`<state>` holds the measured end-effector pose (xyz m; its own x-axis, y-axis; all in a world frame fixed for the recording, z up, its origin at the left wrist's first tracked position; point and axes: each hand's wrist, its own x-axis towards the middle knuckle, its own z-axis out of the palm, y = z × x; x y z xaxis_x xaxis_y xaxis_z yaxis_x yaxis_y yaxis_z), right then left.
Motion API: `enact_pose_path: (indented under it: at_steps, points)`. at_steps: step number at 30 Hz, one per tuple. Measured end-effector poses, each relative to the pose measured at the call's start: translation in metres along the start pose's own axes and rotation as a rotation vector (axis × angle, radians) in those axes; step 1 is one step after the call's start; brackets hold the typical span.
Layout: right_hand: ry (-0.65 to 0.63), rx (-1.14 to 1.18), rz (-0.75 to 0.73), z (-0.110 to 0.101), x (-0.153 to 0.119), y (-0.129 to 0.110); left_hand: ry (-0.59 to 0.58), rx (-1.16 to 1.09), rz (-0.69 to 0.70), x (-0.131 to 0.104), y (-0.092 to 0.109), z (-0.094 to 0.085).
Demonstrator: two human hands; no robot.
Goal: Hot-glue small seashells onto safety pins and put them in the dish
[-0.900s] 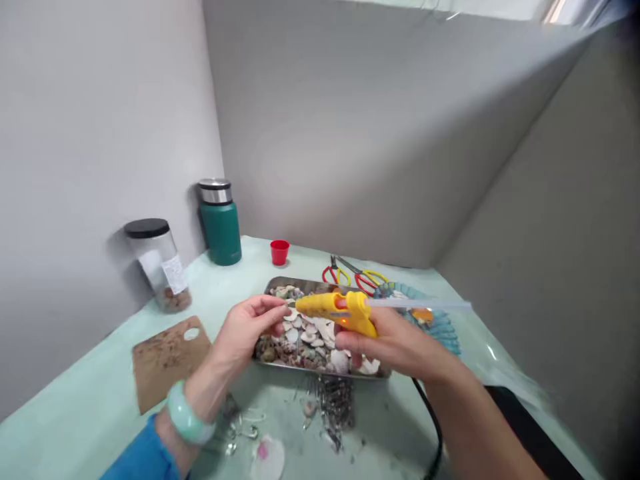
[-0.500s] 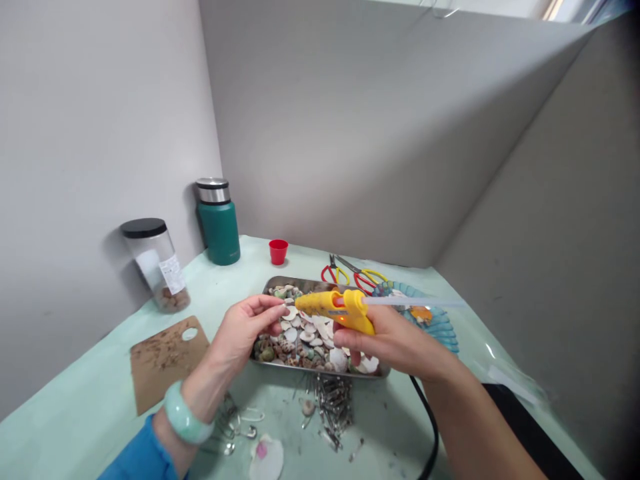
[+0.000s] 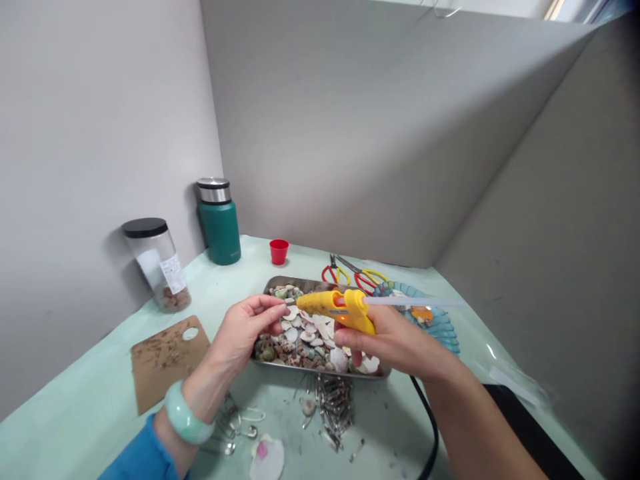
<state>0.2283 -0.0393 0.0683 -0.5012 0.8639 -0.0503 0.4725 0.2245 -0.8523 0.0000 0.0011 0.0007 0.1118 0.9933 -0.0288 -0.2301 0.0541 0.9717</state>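
Note:
My right hand (image 3: 380,337) is wrapped round the handle of a yellow glue gun (image 3: 337,305), which points left and has a long clear glue stick out of its back. Close to the nozzle, the fingertips of my left hand (image 3: 253,321) are pinched together; what they hold is too small to make out. Both hands are above a metal tray (image 3: 320,371) of shells (image 3: 311,335). Nearer to me lie a pile of safety pins (image 3: 336,403), a few larger pins (image 3: 235,420) and a white shell with a pink spot (image 3: 270,463).
Brown cardboard (image 3: 167,360), a black-lidded jar (image 3: 160,267) and a green bottle (image 3: 220,230) stand or lie at the left. Behind the tray are a red cup (image 3: 279,252) and scissors (image 3: 367,277). A blue shell-shaped dish (image 3: 443,327) and black cable (image 3: 430,420) are at the right.

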Motion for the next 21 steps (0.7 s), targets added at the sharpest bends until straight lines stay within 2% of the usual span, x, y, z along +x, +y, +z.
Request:
enact_pose_path:
  at_steps: [10, 21]
  points:
    - [0.019, -0.009, 0.011, -0.0031, -0.002, -0.0004, 0.012, -0.041, -0.017, -0.0001, -0.0001, -0.0046]
    - [0.009, -0.014, 0.0, -0.0007, -0.0001, -0.0014, 0.012, -0.036, -0.017, -0.0011, 0.0027, -0.0013]
